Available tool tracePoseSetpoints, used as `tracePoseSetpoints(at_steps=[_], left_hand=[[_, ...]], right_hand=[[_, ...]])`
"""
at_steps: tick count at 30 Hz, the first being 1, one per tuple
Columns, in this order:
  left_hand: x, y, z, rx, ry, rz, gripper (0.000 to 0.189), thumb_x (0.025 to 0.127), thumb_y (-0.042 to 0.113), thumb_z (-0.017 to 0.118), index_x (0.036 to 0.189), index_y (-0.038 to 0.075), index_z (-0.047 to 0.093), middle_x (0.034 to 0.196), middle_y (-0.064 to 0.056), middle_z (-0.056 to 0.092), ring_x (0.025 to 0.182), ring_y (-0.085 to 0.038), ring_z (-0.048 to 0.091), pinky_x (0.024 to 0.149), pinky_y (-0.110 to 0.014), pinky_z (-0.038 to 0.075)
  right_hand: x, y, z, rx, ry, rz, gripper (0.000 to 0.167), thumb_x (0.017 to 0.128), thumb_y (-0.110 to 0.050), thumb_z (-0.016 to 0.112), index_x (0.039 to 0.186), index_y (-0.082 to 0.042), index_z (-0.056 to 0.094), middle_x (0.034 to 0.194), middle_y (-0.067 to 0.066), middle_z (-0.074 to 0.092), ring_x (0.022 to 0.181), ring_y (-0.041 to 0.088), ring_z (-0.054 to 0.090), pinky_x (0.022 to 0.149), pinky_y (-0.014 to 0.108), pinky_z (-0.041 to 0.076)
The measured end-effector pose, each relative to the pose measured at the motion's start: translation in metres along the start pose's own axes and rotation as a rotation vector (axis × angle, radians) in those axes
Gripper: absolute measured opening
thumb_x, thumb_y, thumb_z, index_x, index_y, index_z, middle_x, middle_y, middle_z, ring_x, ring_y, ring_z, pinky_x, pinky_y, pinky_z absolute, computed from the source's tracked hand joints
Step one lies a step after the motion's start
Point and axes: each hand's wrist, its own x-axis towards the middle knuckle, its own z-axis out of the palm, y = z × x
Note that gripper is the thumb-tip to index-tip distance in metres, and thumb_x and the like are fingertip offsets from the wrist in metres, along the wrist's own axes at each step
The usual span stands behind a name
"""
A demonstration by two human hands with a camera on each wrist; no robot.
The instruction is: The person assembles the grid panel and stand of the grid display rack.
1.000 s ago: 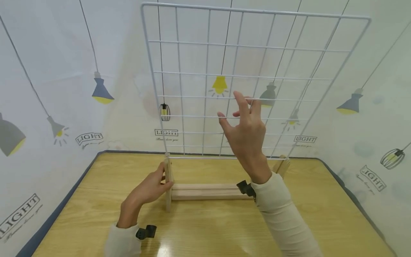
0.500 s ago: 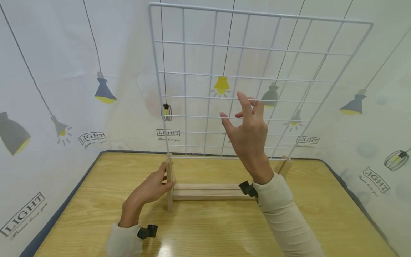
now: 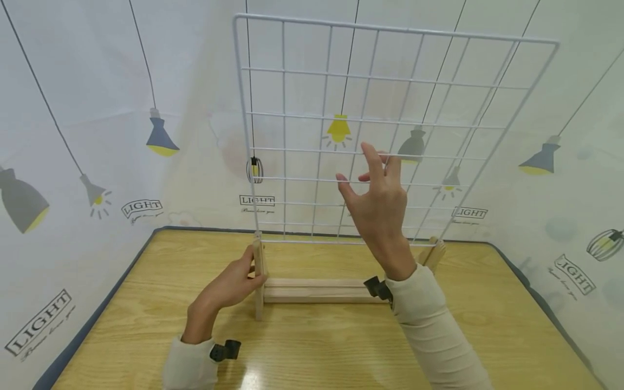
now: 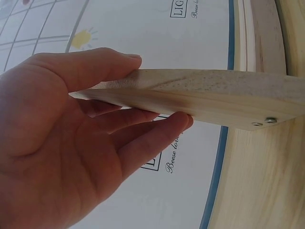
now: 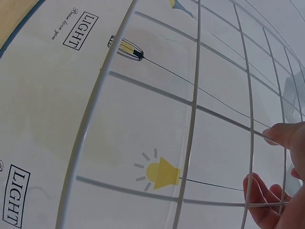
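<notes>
A white wire grid panel point(image 3: 397, 28) stands up at the back, its lower edge by the tops of a wooden stand's two uprights. My left hand point(image 3: 234, 279) holds the left wooden upright point(image 3: 258, 281), thumb on one face and fingers on the other, as the left wrist view shows too. Two wooden crossbars point(image 3: 312, 293) run from it toward the right upright point(image 3: 435, 254), partly hidden behind my right sleeve. My right hand point(image 3: 382, 211) grips the grid's wires near the middle. In the right wrist view, its thumb point(image 5: 281, 134) and bent fingertips lie at the wires.
The stand rests on a light wood-grain table point(image 3: 312, 346). Behind and beside it hang white sheets point(image 3: 195, 135) printed with lamps, close to the table's back edge. Two screw heads point(image 4: 270, 120) show low on the left upright. A black camera mount point(image 3: 377, 288) sits on each wrist.
The grid's top edge has tipped slightly back and sits lower in the head view. Both hands keep their holds, and the whole view has shifted a little.
</notes>
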Motion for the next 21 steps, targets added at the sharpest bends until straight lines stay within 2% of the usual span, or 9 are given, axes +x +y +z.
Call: tracePoseSetpoints(at_steps=[11,21], left_hand=[[0.0009,-0.0020,-0.0014,0.005,0.006,0.000,0.073,0.102,0.010,0.053,0.156,-0.002,0.004,0.153,-0.036,0.028,0.138,-0.048,0.037,0.102,-0.054,0.047],[-0.0032,0.0039,-0.0023,-0.007,-0.006,0.009,0.072,0.103,0.009,0.052,0.155,-0.002,0.004,0.154,-0.037,0.023,0.138,-0.051,0.035,0.102,-0.055,0.047]], right_hand=[[-0.0049,0.0035,0.0047,-0.004,0.000,0.001,0.058,0.084,-0.023,0.081,0.132,-0.006,0.054,0.110,0.025,0.055,0.073,0.026,0.070,0.047,0.041,0.051],[-0.0101,0.0050,0.0059,-0.015,-0.018,-0.002,0.057,0.087,-0.028,0.078,0.133,-0.006,0.054,0.110,0.026,0.055,0.073,0.026,0.070,0.047,0.041,0.052]])
